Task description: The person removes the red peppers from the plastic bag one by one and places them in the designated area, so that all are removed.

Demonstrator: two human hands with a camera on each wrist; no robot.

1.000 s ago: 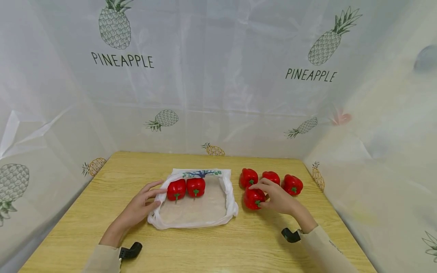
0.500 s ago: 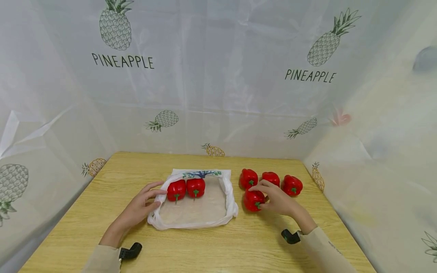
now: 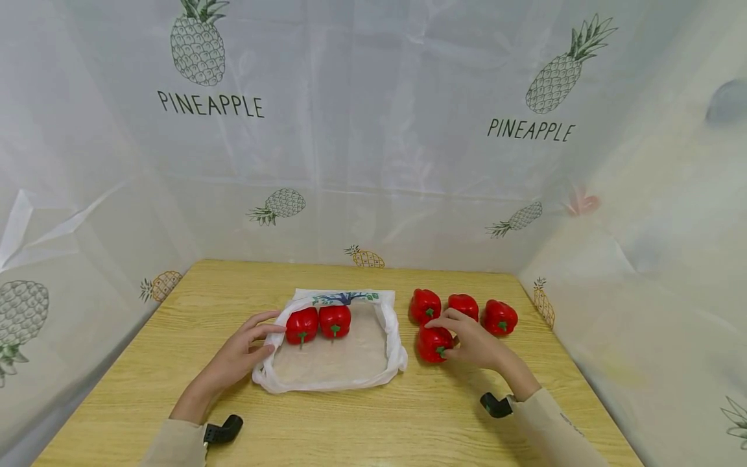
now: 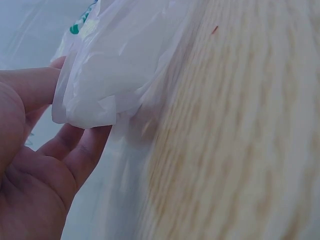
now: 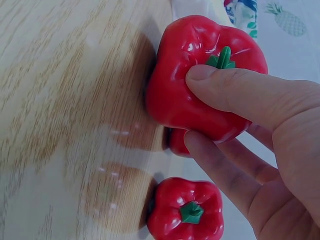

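A white plastic bag (image 3: 332, 383) lies on the table with its mouth spread wide. Two red bell peppers, a left one (image 3: 301, 325) and a right one (image 3: 335, 320), sit inside along its far side. My left hand (image 3: 238, 353) holds the bag's left rim, thumb on one side and fingers on the other, as the left wrist view shows with the bag edge (image 4: 90, 107). To the right of the bag, my right hand (image 3: 473, 338) grips another red bell pepper (image 3: 432, 344). In the right wrist view the thumb presses near the green stem of this bell pepper (image 5: 170, 95).
Three more red bell peppers stand behind the right hand: one on the left (image 3: 425, 305), a partly hidden middle one (image 3: 463, 303) and one on the right (image 3: 499, 317). The wooden table (image 3: 350, 428) is enclosed by pineapple-print sheeting (image 3: 373, 149) at the back and sides.
The bell pepper in my right hand has shifted very slightly toward me since one second ago. My left hand and the bag have stayed put.
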